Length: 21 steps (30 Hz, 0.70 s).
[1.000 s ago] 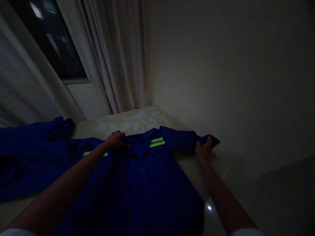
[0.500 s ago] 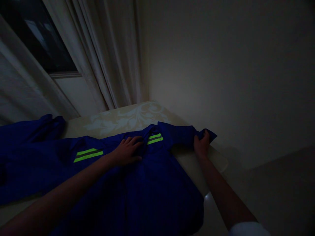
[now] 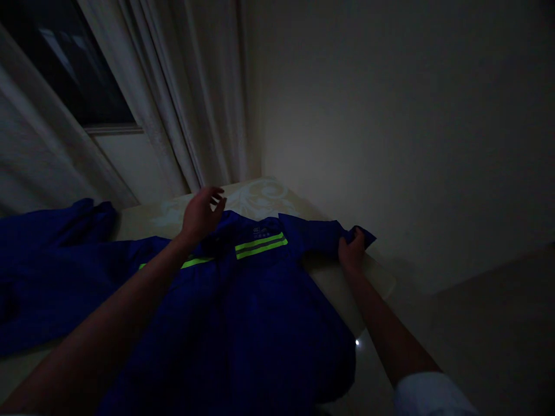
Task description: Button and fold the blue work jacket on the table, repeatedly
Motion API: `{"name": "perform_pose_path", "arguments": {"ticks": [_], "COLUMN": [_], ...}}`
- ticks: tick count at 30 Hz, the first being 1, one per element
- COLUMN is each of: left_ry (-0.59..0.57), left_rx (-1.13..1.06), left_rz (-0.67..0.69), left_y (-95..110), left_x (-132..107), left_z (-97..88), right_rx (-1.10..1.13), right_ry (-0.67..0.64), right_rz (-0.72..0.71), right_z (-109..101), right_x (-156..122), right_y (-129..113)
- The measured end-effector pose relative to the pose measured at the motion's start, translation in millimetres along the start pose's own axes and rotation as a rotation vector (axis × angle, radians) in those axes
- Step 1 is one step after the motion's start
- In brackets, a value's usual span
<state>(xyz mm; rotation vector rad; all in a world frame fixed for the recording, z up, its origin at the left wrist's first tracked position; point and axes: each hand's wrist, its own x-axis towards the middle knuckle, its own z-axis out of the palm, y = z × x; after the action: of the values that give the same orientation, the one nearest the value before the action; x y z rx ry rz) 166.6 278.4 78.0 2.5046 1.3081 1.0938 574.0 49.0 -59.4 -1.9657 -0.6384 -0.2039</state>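
A dark blue work jacket (image 3: 260,323) with neon yellow-green stripes (image 3: 260,245) lies spread on a pale patterned table (image 3: 255,196). My left hand (image 3: 202,214) hovers just above the jacket's collar area, fingers apart and loosely curled, holding nothing. My right hand (image 3: 352,251) is closed on the end of the jacket's right sleeve (image 3: 321,237) near the table's right edge. The room is dim.
A second heap of blue cloth (image 3: 52,231) lies at the left of the table. Pale curtains (image 3: 191,92) and a dark window (image 3: 65,63) stand behind the table; a plain wall (image 3: 390,115) runs along the right. The table's right edge (image 3: 381,283) drops to the floor.
My left hand has lifted off the jacket's chest and moved up toward the collar. The collar area now lies flatter, showing the stripes. My right hand keeps its hold on the sleeve end.
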Motion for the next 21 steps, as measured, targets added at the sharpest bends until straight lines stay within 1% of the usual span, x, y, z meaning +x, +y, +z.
{"name": "perform_pose_path", "arguments": {"ticks": [2, 3, 4, 5, 6, 7, 8, 11, 12, 13, 14, 16, 17, 18, 19, 21], "left_ry": [-0.285, -0.392, -0.464, -0.502, -0.505, -0.483, -0.451, -0.372, -0.346, -0.306, -0.242, -0.115, -0.091, -0.114, -0.192, -0.444], "left_rx": [0.152, 0.242, 0.324, 0.389, 0.436, 0.469, 0.48, 0.407, 0.375, 0.355, 0.348, 0.332, 0.303, 0.257, 0.198, 0.085], "left_rz": [-0.012, -0.045, -0.08, -0.103, -0.103, -0.071, -0.009, 0.223, 0.253, 0.235, 0.164, -0.032, -0.1, -0.126, -0.102, 0.045], "left_y": [-11, -16, -22, -26, -29, -30, -30, -28, -27, -26, -25, -19, -14, -7, 0, 16], "left_x": [-22, -34, -46, -56, -64, -71, -75, -74, -70, -64, -57, -47, -45, -45, -50, -68], "left_z": [3.8, 6.3, 8.2, 9.2, 8.8, 7.0, 3.8, -10.7, -15.5, -19.4, -22.2, -23.3, -21.6, -18.4, -14.1, -2.8], "right_rx": [-0.006, -0.011, -0.015, -0.019, -0.023, -0.025, -0.026, -0.029, -0.034, -0.042, -0.051, -0.072, -0.083, -0.093, -0.101, -0.107], "right_ry": [0.006, 0.013, 0.018, 0.02, 0.015, 0.009, 0.005, 0.001, -0.001, -0.006, -0.014, -0.032, -0.039, -0.045, -0.048, -0.05], "right_rz": [-0.02, -0.03, -0.035, -0.036, -0.036, -0.034, -0.032, -0.04, -0.045, -0.047, -0.046, -0.034, -0.028, -0.024, -0.023, -0.032], "right_z": [1, 1, 2, 2, 2, 3, 3, 5, 5, 5, 5, 5, 5, 4, 4, 4], "right_x": [0, 0, 0, 0, 0, 1, 1, 2, 3, 3, 4, 4, 4, 4, 4, 4], "right_y": [0, 0, 0, 1, 1, 1, 2, 4, 4, 4, 4, 3, 3, 2, 2, 1]}}
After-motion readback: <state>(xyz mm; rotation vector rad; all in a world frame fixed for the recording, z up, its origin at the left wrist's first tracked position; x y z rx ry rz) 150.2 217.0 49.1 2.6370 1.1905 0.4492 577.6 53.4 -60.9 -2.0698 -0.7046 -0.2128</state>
